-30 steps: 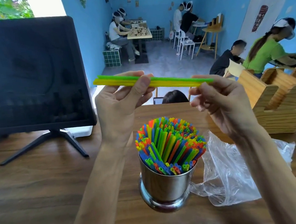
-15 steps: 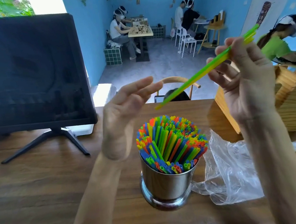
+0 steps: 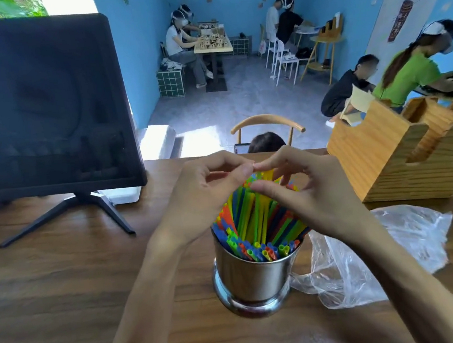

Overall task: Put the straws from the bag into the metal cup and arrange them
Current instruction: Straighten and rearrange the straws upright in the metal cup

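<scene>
Blue café walls and occupied far tables form the background; the work surface is a dark wooden table (image 3: 50, 287)

Left hand (image 3: 202, 193): positioned over the far left of the cup mouth, fingers curled, thumb and forefinger pinched together at the straw tops. Whether a straw sits inside that pinch cannot be told. Right hand (image 3: 315, 198): positioned over the far right of the cup mouth, fingers curled around the upper ends of the straws (image 3: 252, 219). Both hands meet above the bundle, which suits gathering and settling the tops so the straws stand evenly.

Metal cup (image 3: 255, 283): upright on the table, near centre, packed with multicoloured straws that fan outward above the rim. The fill suggests loading is nearly or fully complete and arranging is the step in hand.

Plastic bag (image 3: 396, 251): lies crumpled and flat just right of the cup, touching its base; no straws are visible inside.

Monitor (image 3: 39, 107): stands at far left on its stand. Wooden holder (image 3: 385, 154): sits at far right
</scene>
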The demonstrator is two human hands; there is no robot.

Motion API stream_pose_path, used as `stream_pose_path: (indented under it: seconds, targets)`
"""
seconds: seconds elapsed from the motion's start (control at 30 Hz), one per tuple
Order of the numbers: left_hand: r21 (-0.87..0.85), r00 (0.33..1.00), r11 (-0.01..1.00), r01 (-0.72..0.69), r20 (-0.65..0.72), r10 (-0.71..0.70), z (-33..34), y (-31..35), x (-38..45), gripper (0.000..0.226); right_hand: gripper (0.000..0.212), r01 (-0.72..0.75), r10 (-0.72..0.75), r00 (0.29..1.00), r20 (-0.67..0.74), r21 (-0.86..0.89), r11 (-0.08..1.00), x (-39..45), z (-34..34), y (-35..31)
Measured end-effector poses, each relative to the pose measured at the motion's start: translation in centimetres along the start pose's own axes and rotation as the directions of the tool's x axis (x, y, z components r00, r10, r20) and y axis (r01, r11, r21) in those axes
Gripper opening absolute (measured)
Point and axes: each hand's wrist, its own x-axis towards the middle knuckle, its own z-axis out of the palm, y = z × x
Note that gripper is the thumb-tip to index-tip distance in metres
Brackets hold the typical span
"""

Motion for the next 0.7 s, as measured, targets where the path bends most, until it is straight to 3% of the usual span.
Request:
stream_pose_path:
  seconds: [0.1, 0.23, 0.33, 0.43, 0.53, 0.6, 0.7]
  targets:
    - [0.038, 1.0, 0.999, 0.012, -0.011, -0.011, 0.5, 0.0, -0.4, 0.009, 0.009, -0.007, 0.006, 1.0, 0.007, 0.052, 0.999, -0.3, -0.4, 0.4]
    - [-0.069, 0.993, 0.997, -0.035, -0.118, 0.026, 0.4, 0.0, -0.9, 0.015, 0.014, 0.02, -0.033, 0.981, 0.189, 0.073, 0.997, -1.0, -0.5, 0.8]
    - [0.024, 0.997, 0.997, -0.076, -0.013, 0.077, 0.4, 0.1, -1.3, 0.012, 0.023, 0.016, -0.04, 0.953, 0.299, 0.082, 0.996, -1.3, -0.7, 1.0]
    - [0.093, 0.995, 0.993, -0.073, 0.07, 0.067, 0.1, -0.2, -1.6, 0.019, 0.023, -0.051, 0.003, 0.983, 0.184, 0.256, 0.965, -1.4, -0.8, 0.9]
    - [0.129, 0.995, 0.989, -0.067, 0.079, 0.057, -0.1, -0.4, -2.1, 0.021, 0.018, -0.087, 0.077, 0.996, 0.048, 0.293, 0.952, -1.5, -0.8, 1.7]
    - [0.16, 0.995, 0.984, -0.076, 0.08, 0.064, 0.0, -0.4, -2.5, 0.023, 0.024, -0.16, 0.15, 0.987, 0.056, 0.3, 0.941, -1.9, -0.8, 2.3]
    - [0.267, 0.991, 0.957, -0.116, 0.092, 0.095, 0.7, -0.7, -2.7, 0.026, 0.038, -0.298, 0.228, 0.95, 0.213, 0.405, 0.865, -2.6, -0.1, 2.7]
